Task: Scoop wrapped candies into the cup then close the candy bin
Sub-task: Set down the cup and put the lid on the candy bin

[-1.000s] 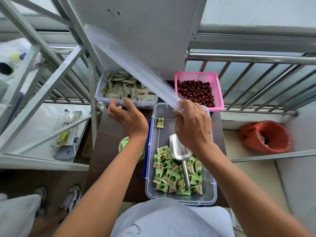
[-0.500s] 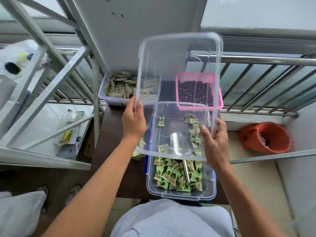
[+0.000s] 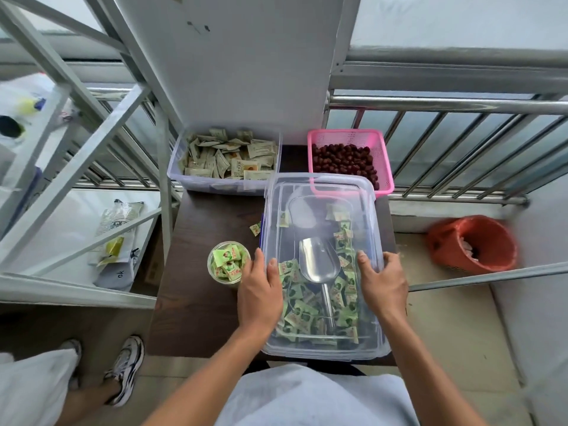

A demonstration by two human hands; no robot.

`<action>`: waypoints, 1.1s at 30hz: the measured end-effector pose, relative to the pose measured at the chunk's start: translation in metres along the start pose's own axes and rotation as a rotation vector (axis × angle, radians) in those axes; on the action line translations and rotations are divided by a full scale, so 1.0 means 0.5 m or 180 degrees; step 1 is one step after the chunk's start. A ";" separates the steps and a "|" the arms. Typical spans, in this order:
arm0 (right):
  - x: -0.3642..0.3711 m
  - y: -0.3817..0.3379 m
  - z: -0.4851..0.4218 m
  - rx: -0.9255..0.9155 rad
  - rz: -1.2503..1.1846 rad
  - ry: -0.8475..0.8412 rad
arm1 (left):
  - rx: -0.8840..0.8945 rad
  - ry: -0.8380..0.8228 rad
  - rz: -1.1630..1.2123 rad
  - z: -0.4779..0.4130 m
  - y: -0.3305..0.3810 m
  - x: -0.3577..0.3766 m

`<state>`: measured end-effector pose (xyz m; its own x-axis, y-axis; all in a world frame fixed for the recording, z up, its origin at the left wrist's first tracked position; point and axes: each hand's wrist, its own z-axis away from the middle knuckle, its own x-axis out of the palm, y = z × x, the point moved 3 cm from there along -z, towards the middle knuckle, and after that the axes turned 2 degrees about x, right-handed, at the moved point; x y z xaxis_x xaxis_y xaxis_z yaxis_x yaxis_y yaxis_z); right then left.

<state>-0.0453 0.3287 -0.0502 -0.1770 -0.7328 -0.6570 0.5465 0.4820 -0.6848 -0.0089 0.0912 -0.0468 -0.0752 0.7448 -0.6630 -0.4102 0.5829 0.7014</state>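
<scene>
A clear plastic lid (image 3: 319, 192) lies flat on top of the clear candy bin (image 3: 322, 352) on the dark table. Through the lid I see green wrapped candies (image 3: 307, 312) and a metal scoop (image 3: 318, 259) lying among them. My left hand (image 3: 259, 290) grips the lid's left edge, thumb on top. My right hand (image 3: 382, 281) grips the right edge the same way. A small clear cup (image 3: 227, 262) full of green candies stands just left of the bin, next to my left hand. One loose candy (image 3: 255, 229) lies on the table.
A clear tub of beige sachets (image 3: 227, 161) and a pink basket of red dates (image 3: 350, 161) stand behind the bin. Metal railings run behind the table. An orange bucket (image 3: 473, 244) sits on the floor at right. A white metal shelf frame with a bag (image 3: 118, 235) stands left.
The lid was raised on edge above the bin, then held tilted in both hands. Now it has come down flat onto the bin, and both hands have slid to its sides.
</scene>
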 end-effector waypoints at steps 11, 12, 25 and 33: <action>0.029 0.029 -0.010 0.0343 0.0035 0.0005 | -0.0021 -0.0078 -0.0077 0.004 -0.033 0.025; 0.030 0.031 -0.008 0.0333 0.0049 0.0014 | -0.0017 -0.0083 -0.0074 0.006 -0.037 0.025; 0.035 0.024 -0.014 0.0258 0.0102 -0.0079 | 0.0006 -0.0053 0.0115 0.005 -0.052 0.043; 0.039 0.045 -0.030 0.0550 -0.0146 -0.0181 | -0.0079 -0.0100 0.0344 0.000 -0.065 0.049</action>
<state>-0.0487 0.3322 -0.0832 -0.1610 -0.7805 -0.6040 0.6723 0.3613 -0.6461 0.0024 0.0905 -0.0858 -0.0919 0.8129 -0.5752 -0.4237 0.4908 0.7613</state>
